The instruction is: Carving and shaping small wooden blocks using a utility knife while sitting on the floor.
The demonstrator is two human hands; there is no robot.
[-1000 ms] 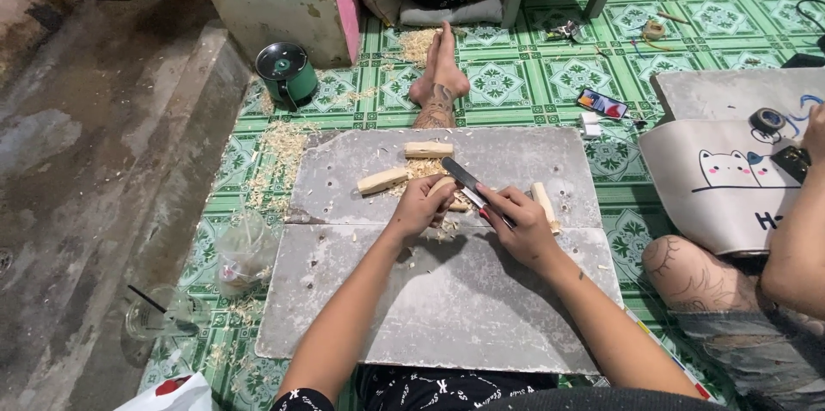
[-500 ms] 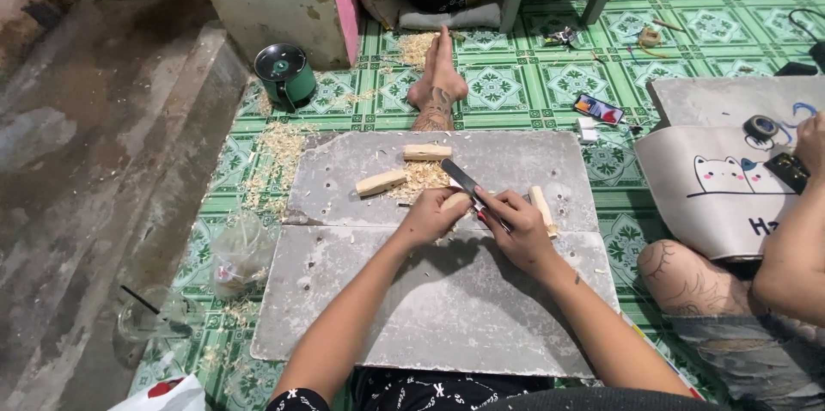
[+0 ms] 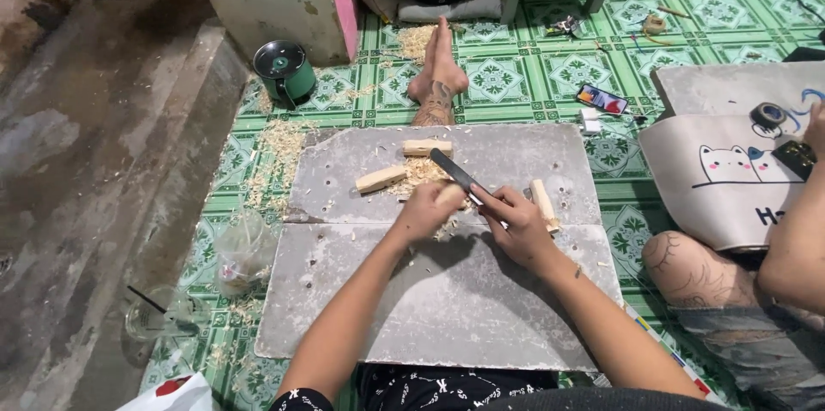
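Note:
My left hand is closed around a short pale wood piece over a grey board on the floor. My right hand grips a knife whose dark blade points up-left and lies against the wood piece. Wood shavings are piled just beyond my hands. Three other cut wood sticks lie on the board: one at left, one farther back, one right beside my right hand.
My bare foot stretches past the board's far edge. A green round pot stands at back left, plastic cups at left. Another person's knee and arm are at right, by a cat-print bag and a phone.
The view has shifted slightly. My hands stay together over the board, with the knife blade still working at the wood piece; the blade angle has changed a little.

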